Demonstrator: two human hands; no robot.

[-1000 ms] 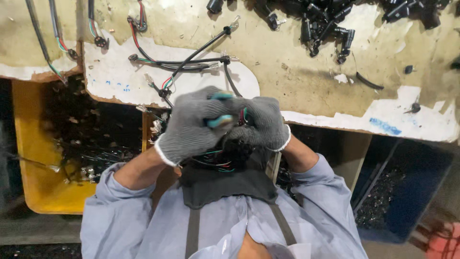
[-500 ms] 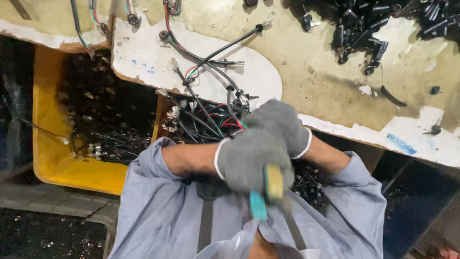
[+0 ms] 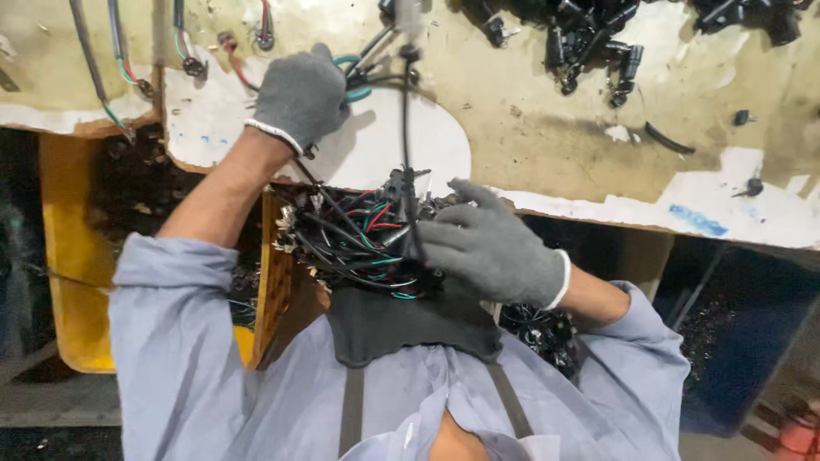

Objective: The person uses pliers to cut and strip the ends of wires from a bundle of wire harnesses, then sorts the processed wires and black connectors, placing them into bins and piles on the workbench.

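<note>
Many tangled black, red, green wires (image 3: 359, 235)

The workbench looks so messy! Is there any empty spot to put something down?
Yes. The workbench is bare in the middle, between the white patch by the left hand and the black connectors up top. The right edge has only small bits. It is crowded at the wire bundle by the right hand.

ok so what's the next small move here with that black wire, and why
Probably keep drawing the black wire upward with the left hand while the right hand pins the wire bundle. The wire runs taut from the raised left hand, which also grips a teal-handled tool, down into the tangle, so its lower end looks caught there.
</note>
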